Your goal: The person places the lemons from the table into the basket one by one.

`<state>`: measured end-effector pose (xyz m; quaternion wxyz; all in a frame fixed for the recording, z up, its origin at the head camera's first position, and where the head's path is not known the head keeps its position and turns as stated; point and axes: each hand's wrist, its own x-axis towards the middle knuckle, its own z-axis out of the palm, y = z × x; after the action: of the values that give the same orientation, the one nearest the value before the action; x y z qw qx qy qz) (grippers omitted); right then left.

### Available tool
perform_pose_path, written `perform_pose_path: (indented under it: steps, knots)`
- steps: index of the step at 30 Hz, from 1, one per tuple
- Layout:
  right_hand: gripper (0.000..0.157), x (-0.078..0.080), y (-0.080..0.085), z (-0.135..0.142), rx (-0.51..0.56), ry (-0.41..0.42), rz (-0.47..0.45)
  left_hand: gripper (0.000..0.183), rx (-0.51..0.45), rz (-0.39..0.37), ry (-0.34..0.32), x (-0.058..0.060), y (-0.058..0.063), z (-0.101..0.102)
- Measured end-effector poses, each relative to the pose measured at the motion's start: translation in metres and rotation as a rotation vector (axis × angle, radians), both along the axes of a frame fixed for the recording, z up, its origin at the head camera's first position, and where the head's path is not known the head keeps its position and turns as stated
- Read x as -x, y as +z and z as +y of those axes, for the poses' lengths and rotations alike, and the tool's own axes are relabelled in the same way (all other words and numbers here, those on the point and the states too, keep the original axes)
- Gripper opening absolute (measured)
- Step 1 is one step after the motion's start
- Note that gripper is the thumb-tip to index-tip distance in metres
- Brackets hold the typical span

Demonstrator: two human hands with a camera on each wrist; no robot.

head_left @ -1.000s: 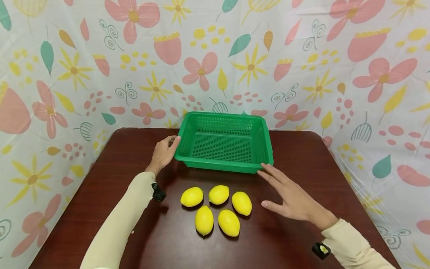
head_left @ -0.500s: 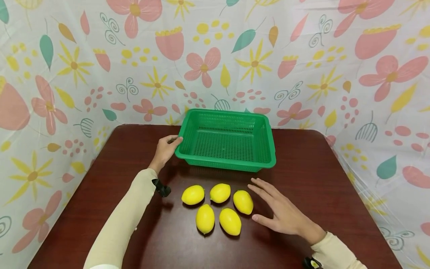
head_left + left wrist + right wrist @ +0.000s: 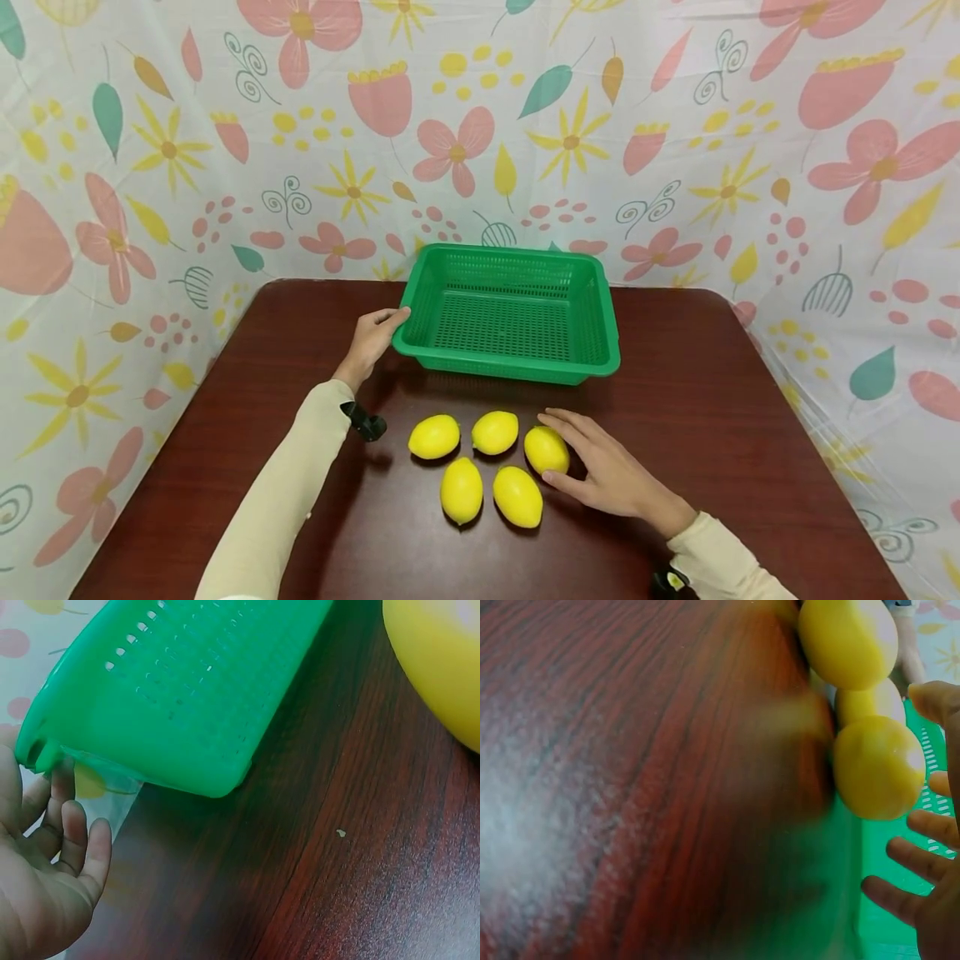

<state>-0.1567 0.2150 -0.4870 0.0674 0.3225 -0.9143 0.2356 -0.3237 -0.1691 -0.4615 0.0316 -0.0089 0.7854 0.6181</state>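
Note:
At the back of the table stands a green plastic basket [image 3: 517, 367] with slotted walls. My left hand [image 3: 367, 343] pinches its left rim, thumb on top; the left wrist view shows the fingers curled below the rim [image 3: 45, 746]. Several yellow lemons lie in front of the basket in two rows. Over the rightmost lemon [image 3: 546, 452] of the back row is my right hand [image 3: 618, 477], fingers extended past its far side and thumb at its near side. In the right wrist view those fingers [image 3: 911, 859] are spread beside the lemon [image 3: 877, 769].
The other lemons are the back-left lemon [image 3: 433, 437], back-middle lemon [image 3: 495, 433], front-left lemon [image 3: 461, 492] and front-right lemon [image 3: 517, 497]. They rest on a dark brown table [image 3: 405, 550]. A flower-patterned curtain [image 3: 465, 75] surrounds the table's back and sides.
My right hand has left the basket's near right corner and moved toward me and left, to the rightmost lemon. The left hand keeps its grip on the basket rim.

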Motion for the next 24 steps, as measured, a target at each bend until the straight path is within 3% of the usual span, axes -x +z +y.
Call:
perform_pose_path:
  steps: [7, 14, 24]
  knots:
    - [0.074, 0.002, -0.0074, -0.0024, -0.048, -0.017, 0.044, 0.051, -0.04, -0.006, 0.008, 0.0005, 0.0009, 0.0008]
    - [0.068, 0.0042, -0.0096, -0.0051, -0.053, -0.048, 0.086, 0.048, -0.179, -0.041, -0.015, 0.0015, 0.0028, 0.0005]
    - [0.064, -0.0005, -0.007, 0.0021, 0.005, -0.049, 0.078, 0.048, -0.196, -0.059, -0.044, -0.0002, 0.0062, -0.0007]
